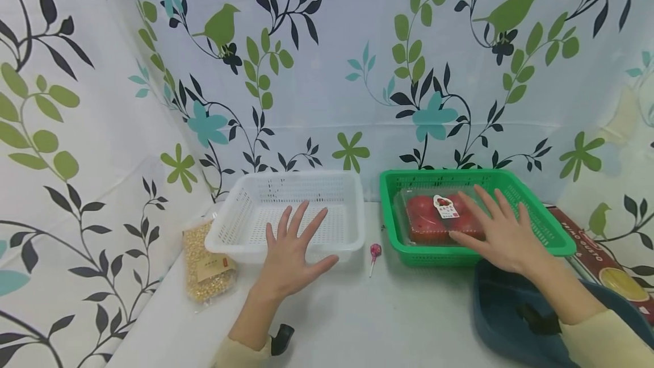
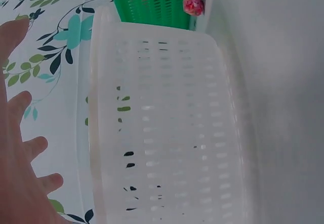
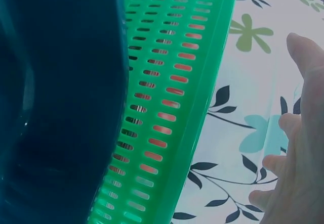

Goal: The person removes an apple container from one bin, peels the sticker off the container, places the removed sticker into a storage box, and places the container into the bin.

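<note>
My left hand [image 1: 293, 263] is held with fingers spread over the near side of a white plastic basket [image 1: 352, 212], grasping nothing. The left wrist view shows the perforated wall of that basket [image 2: 167, 123], with the fingers [image 2: 35, 148] apart from it. My right hand [image 1: 506, 237], also spread and holding nothing, hovers over the right part of a green plastic basket [image 1: 389, 220]. Inside the green basket lies a clear pack of red fruit, likely tomatoes [image 1: 424, 217], with a white label; the hand hides its right end. A pink-wrapped lollipop [image 1: 375, 250] lies between the baskets.
A clear bag of yellow kernels [image 1: 196, 243] lies against the white basket's left side. A dark blue basin [image 1: 493, 305] stands at the front right, partly under my right forearm. Behind it lies a dark red box [image 1: 587, 243]. Patterned cloth [image 1: 332, 90] hangs around the white table.
</note>
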### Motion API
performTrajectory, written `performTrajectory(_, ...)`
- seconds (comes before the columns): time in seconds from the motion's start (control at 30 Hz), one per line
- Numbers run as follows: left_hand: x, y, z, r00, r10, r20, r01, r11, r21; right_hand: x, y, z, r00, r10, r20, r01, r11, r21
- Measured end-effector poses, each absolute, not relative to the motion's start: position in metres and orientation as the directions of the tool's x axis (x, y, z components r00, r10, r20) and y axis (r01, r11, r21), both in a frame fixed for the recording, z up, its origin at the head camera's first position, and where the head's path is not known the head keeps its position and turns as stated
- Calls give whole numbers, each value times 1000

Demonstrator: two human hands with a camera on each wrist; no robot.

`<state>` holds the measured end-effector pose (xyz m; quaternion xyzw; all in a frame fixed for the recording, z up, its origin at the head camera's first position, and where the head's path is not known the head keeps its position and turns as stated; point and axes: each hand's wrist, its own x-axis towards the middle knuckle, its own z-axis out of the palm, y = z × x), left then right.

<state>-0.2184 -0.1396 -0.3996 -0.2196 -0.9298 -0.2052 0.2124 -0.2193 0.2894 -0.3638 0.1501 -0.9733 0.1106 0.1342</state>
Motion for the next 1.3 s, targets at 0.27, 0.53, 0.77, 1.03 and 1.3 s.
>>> performTrajectory(0.27, -222, -115, -401, -799, 325, 506, 530, 779, 336, -232, 296, -360, -938, -224, 264, -283, 936, -210)
performTrajectory(0.53, -222, -86, -400, -776, 346, 527, 583, 714, 389, -244, 309, -358, -964, -169, 203, -219, 941, -259)
performTrajectory(0.77, -223, -63, -402, -772, 351, 530, 610, 642, 463, -256, 318, -355, -984, -146, 107, -174, 925, -337)
performTrajectory(1.03, -221, -46, -402, -793, 360, 492, 603, 577, 550, -269, 331, -350, -981, -192, -1, -166, 853, -495)
performTrajectory(1.3, -219, -30, -404, -811, 350, 469, 584, 512, 630, -276, 345, -349, -987, -142, -80, -66, 796, -602)
